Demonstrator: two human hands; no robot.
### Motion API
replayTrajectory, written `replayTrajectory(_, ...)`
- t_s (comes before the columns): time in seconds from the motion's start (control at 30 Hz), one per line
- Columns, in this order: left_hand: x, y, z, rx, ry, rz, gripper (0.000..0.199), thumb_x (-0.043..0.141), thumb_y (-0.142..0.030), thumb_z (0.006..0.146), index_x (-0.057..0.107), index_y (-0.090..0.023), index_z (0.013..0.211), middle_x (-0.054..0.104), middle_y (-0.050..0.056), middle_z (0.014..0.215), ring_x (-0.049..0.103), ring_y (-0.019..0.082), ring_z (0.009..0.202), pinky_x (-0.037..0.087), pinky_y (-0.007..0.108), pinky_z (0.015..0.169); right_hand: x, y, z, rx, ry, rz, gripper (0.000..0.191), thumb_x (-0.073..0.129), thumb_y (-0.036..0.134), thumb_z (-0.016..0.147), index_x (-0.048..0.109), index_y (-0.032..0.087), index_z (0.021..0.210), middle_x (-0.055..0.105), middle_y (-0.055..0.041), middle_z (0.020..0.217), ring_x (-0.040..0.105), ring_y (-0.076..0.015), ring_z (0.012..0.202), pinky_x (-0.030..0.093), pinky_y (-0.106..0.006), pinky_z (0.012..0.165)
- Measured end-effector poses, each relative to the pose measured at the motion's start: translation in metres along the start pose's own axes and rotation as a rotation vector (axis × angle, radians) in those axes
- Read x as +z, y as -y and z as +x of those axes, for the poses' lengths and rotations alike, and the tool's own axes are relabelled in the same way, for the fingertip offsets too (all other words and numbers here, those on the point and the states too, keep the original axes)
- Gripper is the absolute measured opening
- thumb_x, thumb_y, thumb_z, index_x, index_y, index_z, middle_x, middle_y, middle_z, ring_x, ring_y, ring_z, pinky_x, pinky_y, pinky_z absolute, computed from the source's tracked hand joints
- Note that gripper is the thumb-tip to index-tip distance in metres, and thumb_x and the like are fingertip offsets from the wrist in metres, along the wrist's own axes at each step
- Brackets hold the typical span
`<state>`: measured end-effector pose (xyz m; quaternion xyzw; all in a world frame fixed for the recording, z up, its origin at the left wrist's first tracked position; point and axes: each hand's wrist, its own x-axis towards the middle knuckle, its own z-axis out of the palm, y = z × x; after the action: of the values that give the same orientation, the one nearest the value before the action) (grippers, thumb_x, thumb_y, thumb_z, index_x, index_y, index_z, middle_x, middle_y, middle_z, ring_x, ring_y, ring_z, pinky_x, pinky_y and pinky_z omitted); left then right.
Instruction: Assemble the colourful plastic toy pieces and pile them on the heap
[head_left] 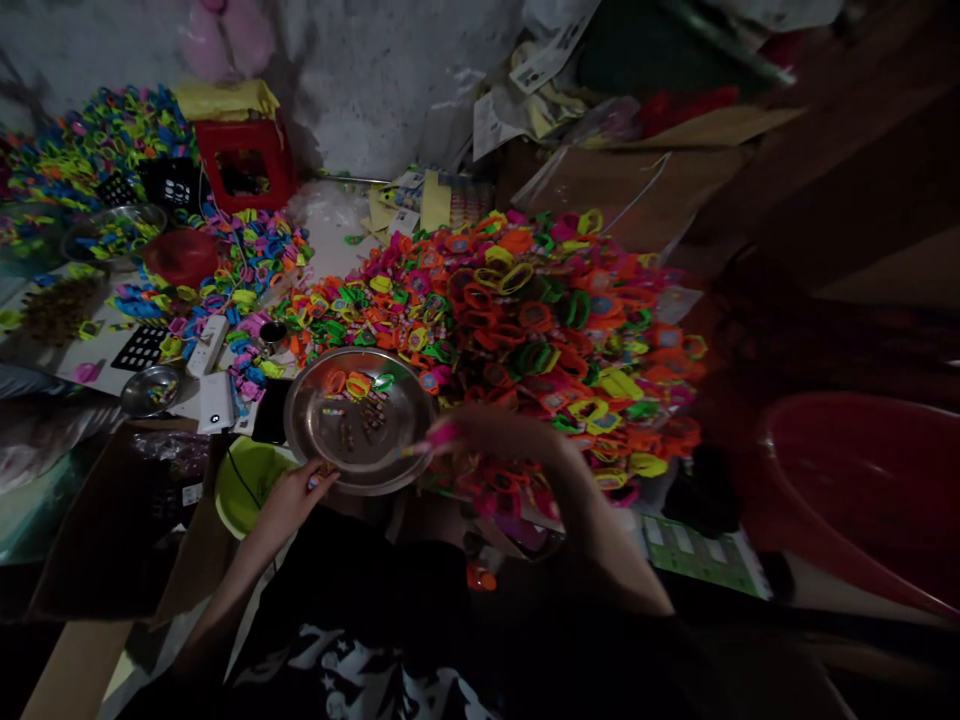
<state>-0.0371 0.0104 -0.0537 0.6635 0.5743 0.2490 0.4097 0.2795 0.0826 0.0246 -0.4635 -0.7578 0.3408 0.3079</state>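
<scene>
A round metal bowl [300, 425] stands in front of me, with several small striped rolls [373, 415] and a few orange, yellow and green plastic toy watches [358, 385] inside. At its lower left rim is my left hand [296, 492], closed with a small colourful wrapped roll [318, 478] at the fingertips. Over the right rim, smeared by motion, my right hand [487, 432] grips a bright pink toy watch [441, 437]; a colourful tip points toward the bowl. That hand lies close against a large heap of toy watches [536, 320] in orange, green, yellow and pink.
A lime green basin [244, 485] and an open cardboard box [112, 540] are at lower left. Further back are a red stool [247, 165], a small metal bowl [150, 390], a white power bank [217, 403] and more toy pieces. A big red tub [862, 480] stands at right.
</scene>
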Motion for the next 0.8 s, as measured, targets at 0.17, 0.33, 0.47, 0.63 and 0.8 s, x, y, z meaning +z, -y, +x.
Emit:
replayTrajectory(0.17,0.004,0.015,-0.006,-0.079,0.014,0.012,0.031,0.052,-0.045,0.083,0.063,-0.024,0.103,0.072,0.003,0.093,0.067,0.022,0.085,0.049,0.027,0.076,-0.055,-0.016,0.014,-0.061,-0.946,-0.338,0.038,0.054,0.035,0.085,0.056,0.016,0.118,0.057,-0.0139,0.117,0.055,-0.0229,0.108,0.045,-0.04,0.088)
replayTrajectory(0.33,0.009,0.006,-0.008,-0.12,0.124,0.086,0.036,0.044,-0.044,0.087,0.06,-0.023,0.112,0.071,0.003,0.102,0.067,0.021,0.091,0.048,0.029,0.082,0.026,-0.054,0.037,0.046,-0.526,-0.356,0.032,0.052,0.029,0.086,0.054,0.018,0.116,0.059,-0.0114,0.114,0.058,-0.0218,0.102,0.048,-0.037,0.085)
replayTrajectory(0.47,0.009,-0.001,-0.007,-0.051,0.127,0.118,0.033,0.044,-0.042,0.088,0.061,-0.026,0.112,0.07,0.002,0.107,0.066,0.021,0.096,0.047,0.028,0.085,0.104,-0.088,0.069,0.343,-0.124,-0.377,0.041,0.053,0.026,0.086,0.05,0.015,0.125,0.059,-0.0136,0.12,0.058,-0.0212,0.109,0.045,-0.032,0.093)
replayTrajectory(0.63,0.006,-0.005,-0.009,-0.047,0.116,0.115,0.03,0.046,-0.039,0.088,0.061,-0.026,0.111,0.07,0.002,0.105,0.066,0.019,0.092,0.047,0.027,0.085,0.143,-0.113,0.095,0.448,-0.06,-0.398,0.042,0.053,0.026,0.087,0.049,0.008,0.125,0.056,-0.0229,0.123,0.057,-0.0296,0.111,0.044,-0.038,0.091)
replayTrajectory(0.8,0.007,-0.001,-0.013,-0.055,0.102,0.113,0.03,0.047,-0.037,0.088,0.061,-0.024,0.111,0.072,0.003,0.099,0.067,0.018,0.085,0.048,0.026,0.081,0.155,-0.127,0.092,0.428,0.058,-0.291,0.028,0.06,0.028,0.083,0.06,0.013,0.107,0.062,-0.0196,0.113,0.057,-0.0292,0.11,0.043,-0.036,0.092)
